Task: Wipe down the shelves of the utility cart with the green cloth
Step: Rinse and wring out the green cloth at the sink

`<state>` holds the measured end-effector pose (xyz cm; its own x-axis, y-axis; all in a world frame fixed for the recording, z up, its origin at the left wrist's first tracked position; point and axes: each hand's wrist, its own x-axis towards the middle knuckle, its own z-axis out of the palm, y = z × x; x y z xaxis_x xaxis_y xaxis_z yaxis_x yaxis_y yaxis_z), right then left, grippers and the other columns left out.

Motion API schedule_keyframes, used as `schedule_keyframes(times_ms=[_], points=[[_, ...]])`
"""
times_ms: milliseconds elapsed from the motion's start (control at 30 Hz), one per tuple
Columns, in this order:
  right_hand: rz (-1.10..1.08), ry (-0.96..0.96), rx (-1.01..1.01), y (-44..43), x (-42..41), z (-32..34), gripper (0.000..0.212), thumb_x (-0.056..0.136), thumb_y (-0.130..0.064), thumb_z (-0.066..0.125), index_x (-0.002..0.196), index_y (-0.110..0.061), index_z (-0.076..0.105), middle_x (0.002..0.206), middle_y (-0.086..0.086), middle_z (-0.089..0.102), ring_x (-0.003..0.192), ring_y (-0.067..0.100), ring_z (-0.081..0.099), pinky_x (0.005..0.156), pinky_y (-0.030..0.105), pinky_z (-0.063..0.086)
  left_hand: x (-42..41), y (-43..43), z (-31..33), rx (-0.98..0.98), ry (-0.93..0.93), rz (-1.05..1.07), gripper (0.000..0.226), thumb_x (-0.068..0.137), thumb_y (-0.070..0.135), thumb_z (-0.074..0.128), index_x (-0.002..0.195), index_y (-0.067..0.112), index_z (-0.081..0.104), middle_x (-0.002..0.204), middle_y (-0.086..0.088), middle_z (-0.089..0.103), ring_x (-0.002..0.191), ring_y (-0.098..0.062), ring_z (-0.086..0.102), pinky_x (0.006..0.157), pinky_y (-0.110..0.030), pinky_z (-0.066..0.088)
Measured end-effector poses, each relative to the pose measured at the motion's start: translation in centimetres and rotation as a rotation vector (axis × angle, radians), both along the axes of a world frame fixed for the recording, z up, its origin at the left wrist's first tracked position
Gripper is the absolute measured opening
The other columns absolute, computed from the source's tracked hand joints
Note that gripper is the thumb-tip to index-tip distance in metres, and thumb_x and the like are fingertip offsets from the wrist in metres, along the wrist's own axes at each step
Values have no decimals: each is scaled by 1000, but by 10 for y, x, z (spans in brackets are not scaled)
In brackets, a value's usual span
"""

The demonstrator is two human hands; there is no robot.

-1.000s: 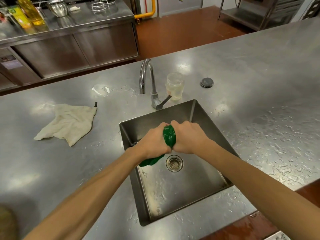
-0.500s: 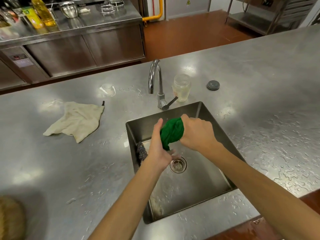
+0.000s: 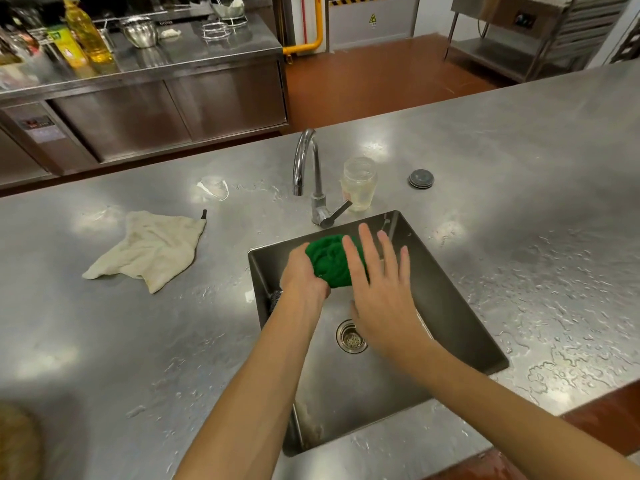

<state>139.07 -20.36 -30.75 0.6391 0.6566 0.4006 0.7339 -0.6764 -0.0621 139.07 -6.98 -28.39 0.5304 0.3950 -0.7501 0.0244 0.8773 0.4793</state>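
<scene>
Item under inspection: the soft, wadded green cloth [image 3: 330,261]. It is held over the rear left part of the rectangular stainless steel sink [image 3: 450,306], clear of the basin floor and up-frame of the round metal drain strainer [image 3: 350,336]. The wad is compact and shows no clear long axis.

The left hand [image 3: 303,271] grips the cloth from its left and lower side, fingers curled into the fabric. Their tips are hidden by the wad. The right hand [image 3: 377,285] is not gripping. Its fingers [image 3: 367,247] are straight and spread, pointing away from the person and lying across the cloth's right edge. The cloth therefore sits left of and beneath those fingers. Contact looks likely but cannot be confirmed.

Assessment: the left hand has sole control of the cloth and is best placed to carry it off.

Surroundings: a curved chrome faucet [image 3: 308,168] stands just behind the sink, with a clear glass jar [image 3: 358,183] beside it. A crumpled beige rag [image 3: 152,247] lies well to the left on the wet steel counter [image 3: 173,341]. No utility cart can be identified.
</scene>
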Motion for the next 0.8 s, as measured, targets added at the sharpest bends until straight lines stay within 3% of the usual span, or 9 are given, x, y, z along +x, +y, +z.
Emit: schedule_keyframes(times_ms=[67,133,200,267,333,400,600,700,800], points=[[90,-103,32,-5,1,-9,103,67,-1,76,153,-10,21,161,22,20,145,48,22,108,72,28,1,-3,6,-22,12,-36,36,90,16,60,122,1,68,119,-16,71,105,-33,70,91,-46,58],[113,-118,25,-5,7,-9,110,62,-5,84,152,-12,20,161,21,17,144,50,24,105,72,33,1,-11,7,-54,15,-98,29,90,17,60,112,2,71,103,-15,75,89,-31,72,80,-40,61],[108,-105,40,-2,16,-6,110,61,-9,87,150,-12,23,159,20,17,134,51,40,97,63,47,0,-20,8,-68,13,-155,20,90,19,62,98,4,71,87,-13,74,79,-30,71,78,-40,60],[105,-58,90,0,23,-2,106,61,-4,86,149,-11,27,158,19,24,109,45,56,74,45,59,4,-26,8,31,39,-145,17,87,16,65,99,4,69,91,-14,73,85,-31,72,82,-45,60],[61,-27,99,0,27,3,106,58,-1,89,147,-9,31,153,20,39,87,34,58,54,33,54,9,-29,4,178,119,-58,19,82,11,72,100,5,67,97,-14,72,88,-31,72,81,-46,61],[3,-5,106,2,31,6,106,54,-3,92,144,-7,38,142,19,50,80,30,57,47,29,49,14,-30,2,305,149,17,11,82,9,74,91,10,66,92,-11,70,83,-26,70,78,-40,62],[-21,177,97,11,41,8,87,68,-18,83,143,-10,40,122,10,57,85,31,62,58,34,47,19,-27,5,372,70,101,11,84,2,70,84,12,67,77,-5,69,69,-18,66,52,-25,55],[-72,376,239,14,47,9,60,76,-33,72,128,-17,46,110,3,62,89,29,66,69,35,49,26,-28,8,552,32,136,19,77,-7,67,80,12,73,75,-5,72,75,-21,70,65,-29,62],[-112,633,328,18,53,12,48,72,-43,69,109,-17,52,90,-2,63,84,24,64,68,30,47,31,-29,13,814,57,100,26,73,-4,66,75,20,75,78,-5,75,81,-22,73,77,-40,63]])
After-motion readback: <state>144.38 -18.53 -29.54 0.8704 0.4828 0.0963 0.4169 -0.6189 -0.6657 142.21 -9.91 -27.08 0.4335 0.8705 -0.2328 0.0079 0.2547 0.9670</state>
